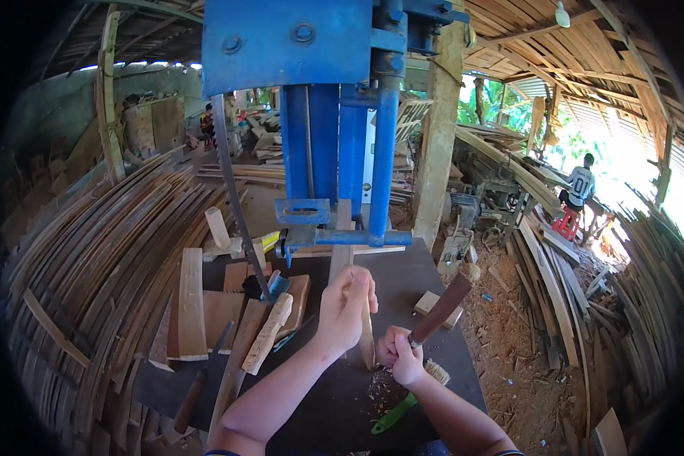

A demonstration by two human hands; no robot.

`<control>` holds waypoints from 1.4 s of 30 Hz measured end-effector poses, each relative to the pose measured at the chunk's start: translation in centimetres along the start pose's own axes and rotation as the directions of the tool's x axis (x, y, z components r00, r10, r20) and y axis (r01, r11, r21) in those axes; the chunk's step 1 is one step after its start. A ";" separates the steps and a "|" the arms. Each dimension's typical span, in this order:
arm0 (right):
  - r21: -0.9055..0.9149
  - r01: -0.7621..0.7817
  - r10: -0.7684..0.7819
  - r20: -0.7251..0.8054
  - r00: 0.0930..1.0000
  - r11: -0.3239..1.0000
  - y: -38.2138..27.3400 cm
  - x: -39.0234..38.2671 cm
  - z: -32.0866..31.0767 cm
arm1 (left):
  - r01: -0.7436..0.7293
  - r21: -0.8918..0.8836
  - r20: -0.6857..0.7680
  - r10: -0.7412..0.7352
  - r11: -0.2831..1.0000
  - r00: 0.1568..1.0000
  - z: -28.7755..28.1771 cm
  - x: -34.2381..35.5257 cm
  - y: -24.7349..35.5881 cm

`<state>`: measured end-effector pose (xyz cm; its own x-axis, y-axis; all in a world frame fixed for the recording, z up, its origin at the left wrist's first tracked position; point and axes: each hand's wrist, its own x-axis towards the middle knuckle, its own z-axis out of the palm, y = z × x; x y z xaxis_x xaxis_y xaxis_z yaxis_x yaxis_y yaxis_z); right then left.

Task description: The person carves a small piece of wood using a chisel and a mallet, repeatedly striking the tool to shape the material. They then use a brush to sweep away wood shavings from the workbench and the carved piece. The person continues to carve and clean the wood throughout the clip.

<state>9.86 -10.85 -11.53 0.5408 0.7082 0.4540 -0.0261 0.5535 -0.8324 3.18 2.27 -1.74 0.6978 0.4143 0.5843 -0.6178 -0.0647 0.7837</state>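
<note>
My left hand (346, 304) is closed around a narrow wooden strip (368, 338), pressing it down on the dark work table (403, 277). Close to the strip's near end, my right hand (400, 357) grips a brown wooden tool handle (442, 308) that slants up to the right, its end pale and worn. Whatever lies at the tool's lower end is hidden by the fist. Wood chips are scattered between my hands. Below my right wrist lies a green-handled brush (394, 414) with pale bristles. A small wood block (437, 308) rests behind the handle.
A blue bandsaw (327, 152) rises over the table's far side, its blade (232, 182) running down at left. Cut wood pieces (192, 304) and a long narrow tool (205, 380) lie left. Stacked planks (106, 258) flank the table. A person (581, 186) sits far right.
</note>
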 end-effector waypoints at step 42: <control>-0.080 0.014 -0.014 -0.002 1.000 0.997 1.2 0.6 0.8 | 0.248 0.703 -0.268 -0.076 0.666 0.961 -11.0 3.8 4.7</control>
<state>9.51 -9.42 -11.96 0.5428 0.6992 0.4653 0.0491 0.5267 -0.8486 -1.07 13.55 1.78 0.6200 0.6458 0.4456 0.0167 -0.5787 0.8154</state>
